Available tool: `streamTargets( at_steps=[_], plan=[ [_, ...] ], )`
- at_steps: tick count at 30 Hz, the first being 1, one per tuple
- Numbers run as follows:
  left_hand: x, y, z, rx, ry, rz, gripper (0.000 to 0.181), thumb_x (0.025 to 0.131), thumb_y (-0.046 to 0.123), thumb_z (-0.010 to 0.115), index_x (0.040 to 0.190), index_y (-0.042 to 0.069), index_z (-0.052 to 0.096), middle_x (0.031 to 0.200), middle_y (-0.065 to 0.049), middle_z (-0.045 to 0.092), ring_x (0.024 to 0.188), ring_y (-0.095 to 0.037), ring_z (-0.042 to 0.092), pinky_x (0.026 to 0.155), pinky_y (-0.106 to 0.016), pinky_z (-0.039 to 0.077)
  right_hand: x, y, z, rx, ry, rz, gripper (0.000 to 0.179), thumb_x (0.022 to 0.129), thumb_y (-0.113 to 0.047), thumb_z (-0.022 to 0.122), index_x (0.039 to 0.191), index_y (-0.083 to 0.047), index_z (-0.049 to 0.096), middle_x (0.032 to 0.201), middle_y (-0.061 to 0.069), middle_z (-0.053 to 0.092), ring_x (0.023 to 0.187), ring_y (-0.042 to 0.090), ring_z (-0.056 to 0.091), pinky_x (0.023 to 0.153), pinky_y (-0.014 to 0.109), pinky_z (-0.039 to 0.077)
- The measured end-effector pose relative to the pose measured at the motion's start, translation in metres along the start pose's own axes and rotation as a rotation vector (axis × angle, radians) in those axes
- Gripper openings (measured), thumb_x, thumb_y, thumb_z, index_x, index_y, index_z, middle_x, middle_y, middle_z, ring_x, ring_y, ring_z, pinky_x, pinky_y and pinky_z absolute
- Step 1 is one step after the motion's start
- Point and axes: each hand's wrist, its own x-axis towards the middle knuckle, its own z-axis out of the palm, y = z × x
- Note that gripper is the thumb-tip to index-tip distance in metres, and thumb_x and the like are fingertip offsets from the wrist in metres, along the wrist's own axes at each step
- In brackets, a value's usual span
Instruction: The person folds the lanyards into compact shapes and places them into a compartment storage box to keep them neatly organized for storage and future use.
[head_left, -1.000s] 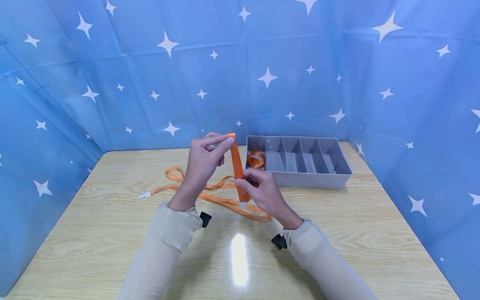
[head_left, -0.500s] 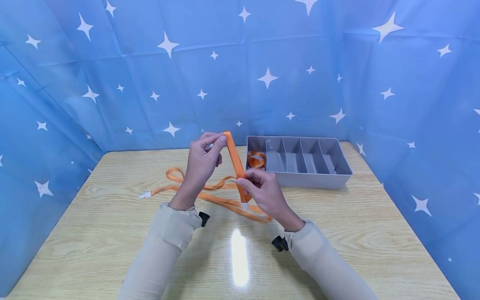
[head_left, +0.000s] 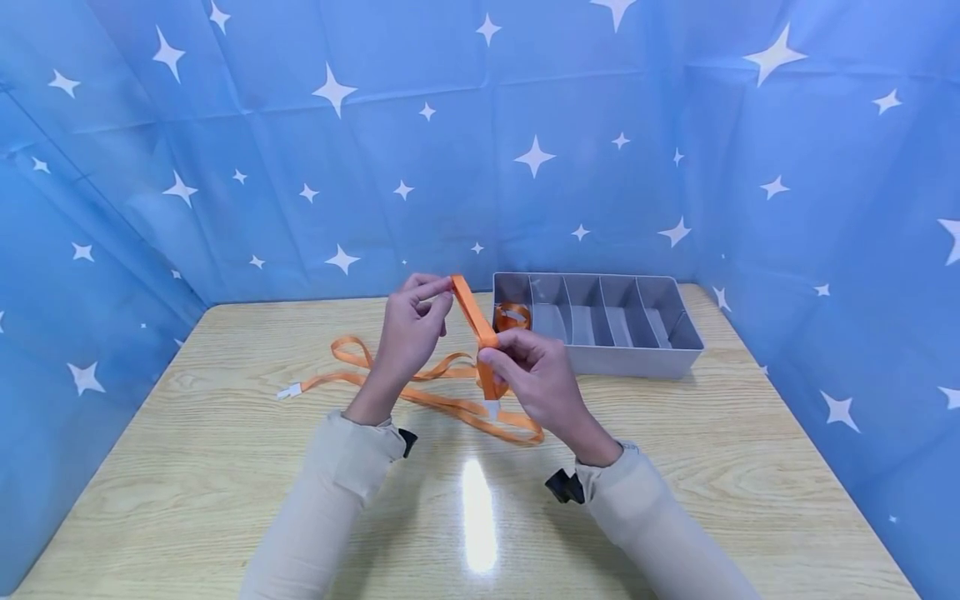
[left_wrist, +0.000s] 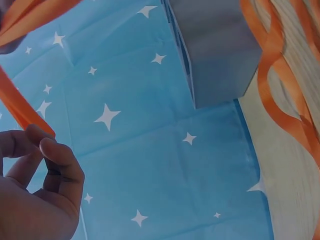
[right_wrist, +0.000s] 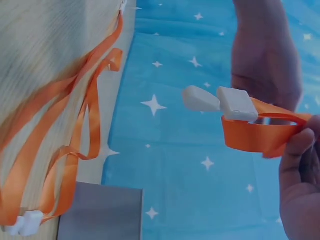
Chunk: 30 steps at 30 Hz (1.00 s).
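An orange lanyard point(head_left: 474, 312), folded into several layers, is held up over the table between both hands. My left hand point(head_left: 415, 329) pinches its upper end between thumb and fingertips, as the left wrist view shows with the strap point(left_wrist: 20, 107) running up from those fingertips. Lower down, my right hand point(head_left: 543, 383) pinches the folded strap between thumb and index finger. Below the right fingers hangs a short loop with a white plastic clip point(right_wrist: 237, 104) at its end. More orange lanyards point(head_left: 450, 407) lie loosely looped on the table underneath and to the left.
Behind the right hand stands a grey divided box point(head_left: 622, 360). Its leftmost compartment holds a coiled orange lanyard point(head_left: 513, 316). At the left of the loose straps lies a white clip point(head_left: 288, 390). A blue star-patterned curtain point(head_left: 450, 167) surrounds the wooden table point(head_left: 187, 483).
My right hand has risen slightly, and the stretch of strap between the hands has become shorter and more slanted. The left hand has shifted a little. The box and loose lanyards have stayed put.
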Motion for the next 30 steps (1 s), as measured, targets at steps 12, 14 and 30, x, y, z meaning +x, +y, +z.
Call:
streamTargets(
  at_steps=[12, 14, 30],
  plan=[
    [-0.014, -0.016, 0.013, 0.026, -0.035, 0.014, 0.027, 0.102, 0.010, 0.056, 0.122, -0.002, 0.069, 0.111, -0.012, 0.060, 0.047, -0.013, 0.045, 0.044, -0.023, 0.039, 0.006, -0.010, -0.005, -0.009, 0.032, -0.076, 0.006, 0.091, 0.005, 0.067, 0.094, 0.003, 0.071, 0.070, 0.009, 0.062, 0.057, 0.022, 0.054, 0.047, 0.025, 0.046],
    [-0.015, -0.019, 0.015, 0.024, -0.036, 0.017, 0.026, 0.101, 0.009, 0.057, 0.121, -0.003, 0.069, 0.112, -0.013, 0.061, 0.047, -0.012, 0.045, 0.045, -0.022, 0.040, 0.007, -0.011, -0.006, -0.010, 0.034, -0.081, 0.005, 0.092, 0.005, 0.067, 0.094, 0.003, 0.071, 0.069, 0.009, 0.061, 0.056, 0.024, 0.054, 0.046, 0.025, 0.044],
    [-0.027, -0.022, 0.032, -0.011, -0.127, -0.019, 0.024, 0.101, 0.001, 0.053, 0.115, -0.010, 0.069, 0.111, -0.020, 0.061, 0.047, -0.008, 0.044, 0.045, -0.020, 0.037, 0.017, -0.016, -0.014, -0.039, 0.093, -0.104, 0.004, 0.091, 0.005, 0.068, 0.092, 0.003, 0.071, 0.070, 0.010, 0.063, 0.057, 0.020, 0.054, 0.051, 0.027, 0.049]
  ],
)
